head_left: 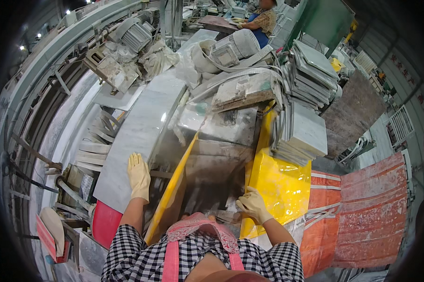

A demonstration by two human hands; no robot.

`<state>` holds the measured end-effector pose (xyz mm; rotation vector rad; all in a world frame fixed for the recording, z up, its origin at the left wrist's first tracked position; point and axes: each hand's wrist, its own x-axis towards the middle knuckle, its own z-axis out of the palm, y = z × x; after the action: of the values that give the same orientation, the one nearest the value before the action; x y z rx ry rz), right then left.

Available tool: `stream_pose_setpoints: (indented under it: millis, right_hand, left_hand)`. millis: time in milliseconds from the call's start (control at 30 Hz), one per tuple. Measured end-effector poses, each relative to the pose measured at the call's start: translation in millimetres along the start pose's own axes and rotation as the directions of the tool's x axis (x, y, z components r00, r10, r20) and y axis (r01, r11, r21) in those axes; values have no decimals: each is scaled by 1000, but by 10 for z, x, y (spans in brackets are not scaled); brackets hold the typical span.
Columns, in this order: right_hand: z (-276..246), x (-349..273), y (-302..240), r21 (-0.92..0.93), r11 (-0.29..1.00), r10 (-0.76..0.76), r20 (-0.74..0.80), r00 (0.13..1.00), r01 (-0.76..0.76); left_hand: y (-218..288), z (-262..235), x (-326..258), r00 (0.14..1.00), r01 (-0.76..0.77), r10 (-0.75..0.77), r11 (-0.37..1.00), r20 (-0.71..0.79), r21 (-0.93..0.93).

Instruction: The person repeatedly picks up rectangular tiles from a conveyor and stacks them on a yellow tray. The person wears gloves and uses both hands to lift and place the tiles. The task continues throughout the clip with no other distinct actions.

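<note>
Both my hands wear cream rubber gloves. My left hand (139,177) lies flat on the long pale grey stone slab (144,113), fingers stretched out and pointing away from me. To the right, my right hand (253,206) bends its fingers over the left edge of a wet, shiny yellow sheet (281,188). Its fingertips are partly hidden, but it appears to grip that edge. A narrow yellow strip (173,175) slants along the slab's right side. Between the two yellow pieces is a dark, wet recess (212,176).
Stacked stone tiles (302,129) stand beyond the yellow sheet. A dusty motor (235,47) and a stained block (247,91) sit ahead. Orange-red sheeting (371,211) spreads at right. Rails and pipes (73,192) run along the left. Another person (262,23) works at the far end.
</note>
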<state>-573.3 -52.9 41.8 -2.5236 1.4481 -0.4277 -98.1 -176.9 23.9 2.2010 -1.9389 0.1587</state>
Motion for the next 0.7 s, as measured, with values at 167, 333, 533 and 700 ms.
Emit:
stream_pose_setpoints:
  millis: [167,333,533,700]
  right_hand:
    - [26,52,51,-82,997,3,34,999,-1]
    - [-37,57,-31,-45,999,-30,-22,999,29]
    - [-88,82,-36,-157,987,-3,109,994,20]
    - [-119,122,-41,-71,997,14,167,986,-2]
  left_hand:
    - [-11,-13,5,1000,-3,4,998,28,-67]
    - [-64,49,-59,1000,27,-27,999,-3,-37]
    - [-20,90,9,999,-2,1,1000,-47,-22]
    - [3,-18,-7,999,3,-4,1000,-50,-15]
